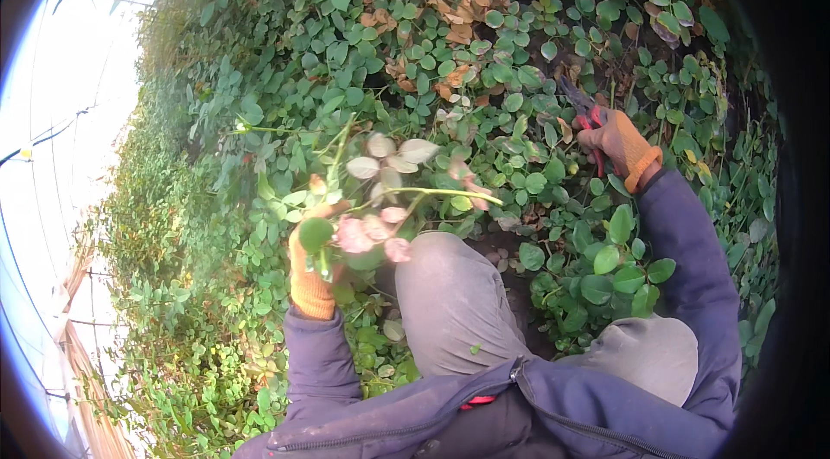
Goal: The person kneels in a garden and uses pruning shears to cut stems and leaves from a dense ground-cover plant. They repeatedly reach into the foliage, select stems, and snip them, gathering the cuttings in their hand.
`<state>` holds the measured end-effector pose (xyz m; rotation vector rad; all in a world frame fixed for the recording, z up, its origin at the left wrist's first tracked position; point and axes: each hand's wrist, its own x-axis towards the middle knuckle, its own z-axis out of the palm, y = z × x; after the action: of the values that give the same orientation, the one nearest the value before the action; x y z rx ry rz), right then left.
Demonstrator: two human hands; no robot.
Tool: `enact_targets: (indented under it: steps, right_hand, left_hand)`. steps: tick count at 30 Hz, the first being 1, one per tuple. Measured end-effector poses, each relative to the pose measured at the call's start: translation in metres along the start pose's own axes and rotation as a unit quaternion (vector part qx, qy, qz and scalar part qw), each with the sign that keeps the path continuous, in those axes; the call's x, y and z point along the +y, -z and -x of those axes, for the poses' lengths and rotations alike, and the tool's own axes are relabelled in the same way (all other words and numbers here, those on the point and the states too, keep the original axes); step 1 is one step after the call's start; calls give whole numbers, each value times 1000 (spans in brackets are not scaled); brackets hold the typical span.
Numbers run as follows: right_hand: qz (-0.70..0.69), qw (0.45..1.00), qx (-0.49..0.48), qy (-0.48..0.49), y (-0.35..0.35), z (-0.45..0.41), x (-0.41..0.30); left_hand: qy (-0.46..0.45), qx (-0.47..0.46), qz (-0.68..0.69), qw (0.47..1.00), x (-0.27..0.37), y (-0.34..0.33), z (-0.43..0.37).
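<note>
My left hand (312, 258), in an orange knit glove, is closed around several cut leafy stems (447, 192). The stems bear green leaves, pale leaves (389, 157) and faded pinkish leaves (363, 234), and one bare end points right above my knee. Leaves hide part of the fingers. My right hand (613, 141), gloved in orange too, grips red-handled pruning shears (593, 118) at the right. The dark blades (574, 94) reach up and left into the low foliage; whether they touch a stem cannot be told.
Dense bushes (272, 89) with round green leaves surround me, with dry brown leaves (463, 15) among them. My knees (447, 297) are bent below my hands. A leafy shoot (629, 277) rises near my right sleeve. Bright sheeting (65, 102) and thin lines lie at the left.
</note>
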<state>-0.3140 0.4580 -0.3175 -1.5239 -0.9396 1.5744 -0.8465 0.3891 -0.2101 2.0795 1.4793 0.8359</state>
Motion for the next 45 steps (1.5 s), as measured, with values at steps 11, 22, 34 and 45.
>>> enact_targets:
  steps: [11,22,34,45]
  right_hand:
    - [5,987,132,87,-47,122,-70]
    - [-102,953,212,190,-43,135,-108]
    - [-144,943,174,244,-18,59,-120]
    - [-165,965,119,166,20,21,-82]
  left_hand:
    - [5,120,63,991,36,114,12]
    - [-251,-234,-226,912,164,-46,-111]
    - [-210,-16,-400,892,97,-246,-287]
    - [-142,-123,-523,831,77,-268,-278]
